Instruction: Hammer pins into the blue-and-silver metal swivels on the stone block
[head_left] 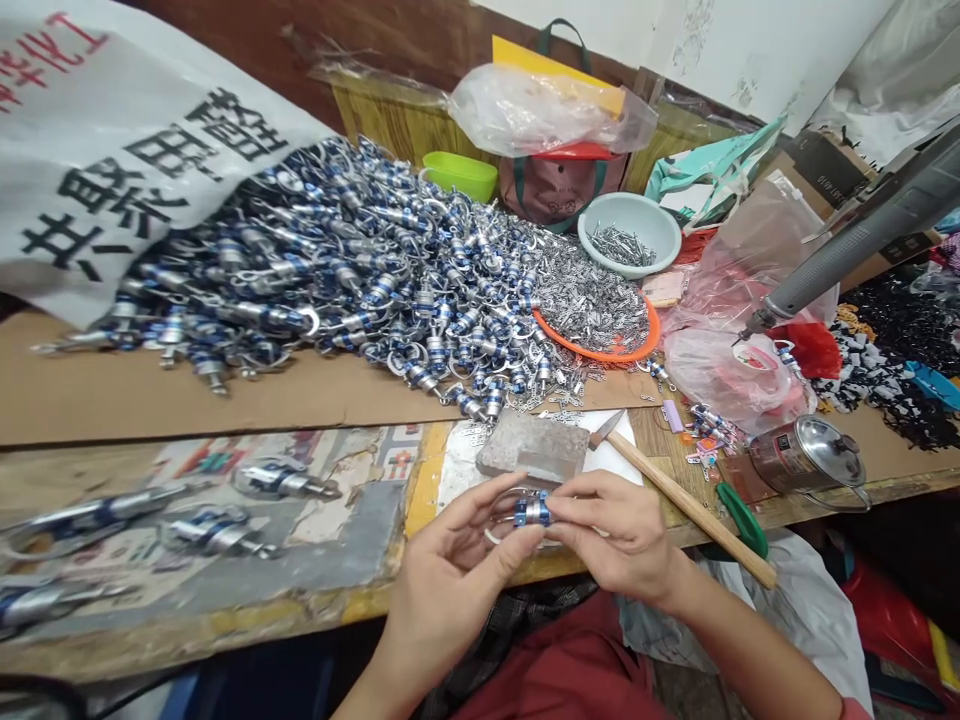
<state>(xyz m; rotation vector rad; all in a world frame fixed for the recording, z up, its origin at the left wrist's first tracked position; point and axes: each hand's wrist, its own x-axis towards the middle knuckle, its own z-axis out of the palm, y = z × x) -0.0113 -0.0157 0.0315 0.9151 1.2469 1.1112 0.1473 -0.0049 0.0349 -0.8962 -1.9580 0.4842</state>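
Note:
Between both hands, just in front of the bench edge, is a small blue-and-silver metal fitting with a ring (531, 508). My left hand (469, 560) curls round its ring end, thumb and fingers closed on it. My right hand (619, 530) pinches the other end with thumb and fingertips. Behind the hands lies a grey metal block (534, 447) on a white sheet. A hammer with a wooden handle (690, 510) rests against that sheet, its head beside the block. Several similar fittings (217, 528) lie on the bench at the left.
A big heap of the same fittings (360, 260) covers cardboard at the back. Small metal pieces fill an orange tray (600, 357); a pale bowl (630, 268) holds pins. A grey power screwdriver (847, 240) hangs at the right, above a metal cup (806, 465) and green-handled tool (744, 520).

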